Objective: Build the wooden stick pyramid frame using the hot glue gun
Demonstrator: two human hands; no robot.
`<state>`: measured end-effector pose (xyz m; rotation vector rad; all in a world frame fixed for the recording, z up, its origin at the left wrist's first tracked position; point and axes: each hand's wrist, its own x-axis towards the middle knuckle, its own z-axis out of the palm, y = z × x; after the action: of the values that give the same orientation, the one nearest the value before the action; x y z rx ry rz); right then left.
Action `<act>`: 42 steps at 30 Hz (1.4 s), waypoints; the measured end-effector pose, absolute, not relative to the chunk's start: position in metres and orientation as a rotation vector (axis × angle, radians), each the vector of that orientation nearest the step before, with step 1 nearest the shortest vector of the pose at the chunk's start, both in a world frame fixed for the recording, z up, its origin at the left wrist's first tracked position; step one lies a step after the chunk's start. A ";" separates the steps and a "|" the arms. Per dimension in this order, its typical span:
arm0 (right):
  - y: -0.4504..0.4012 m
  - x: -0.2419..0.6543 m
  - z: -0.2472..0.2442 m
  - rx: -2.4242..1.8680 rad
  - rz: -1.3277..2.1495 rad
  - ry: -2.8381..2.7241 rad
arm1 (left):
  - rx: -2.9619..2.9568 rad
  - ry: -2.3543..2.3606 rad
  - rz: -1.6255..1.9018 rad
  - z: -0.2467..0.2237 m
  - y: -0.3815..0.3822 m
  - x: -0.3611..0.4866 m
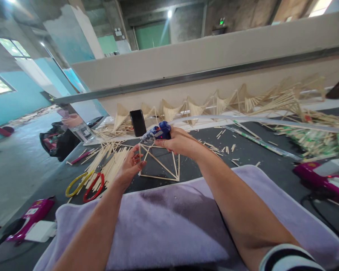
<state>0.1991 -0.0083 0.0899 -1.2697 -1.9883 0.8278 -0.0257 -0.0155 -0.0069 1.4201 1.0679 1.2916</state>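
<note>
My right hand (176, 143) is wrapped round a blue hot glue gun (161, 131), whose nozzle points left over a frame of thin wooden sticks (159, 163). A long pale glue stick (231, 118) runs out of the back of the gun to the right. At the frame's left upright, my left hand (132, 164) pinches a stick near the top corner, close beneath the nozzle. The frame stands on the dark tabletop (203, 165), with crossed diagonals and a stick along its near bottom edge. The exact spot at the nozzle tip is hard to make out.
Yellow-and-red-handled scissors (94, 184) lie on loose sticks (110, 169) at left. A black phone (138, 122) leans behind the frame. Finished stick structures (196, 109) line the back. A purple towel (169, 226) covers the near edge; magenta power strips (34, 218) sit at both sides.
</note>
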 end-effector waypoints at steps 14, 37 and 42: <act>-0.010 0.196 0.091 -1.276 0.724 -1.968 | 1.413 1.157 1.260 -0.003 -0.020 -0.020; -0.008 0.200 0.091 -1.270 0.806 -2.009 | 1.498 1.087 1.257 -0.011 -0.015 -0.026; -0.008 0.200 0.092 -1.268 0.797 -1.991 | 1.486 1.035 1.298 -0.011 -0.013 -0.024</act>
<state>0.1997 -0.0084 0.0925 -1.2680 -1.9909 0.7974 -0.0241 -0.0134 -0.0111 1.4860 1.0350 1.2979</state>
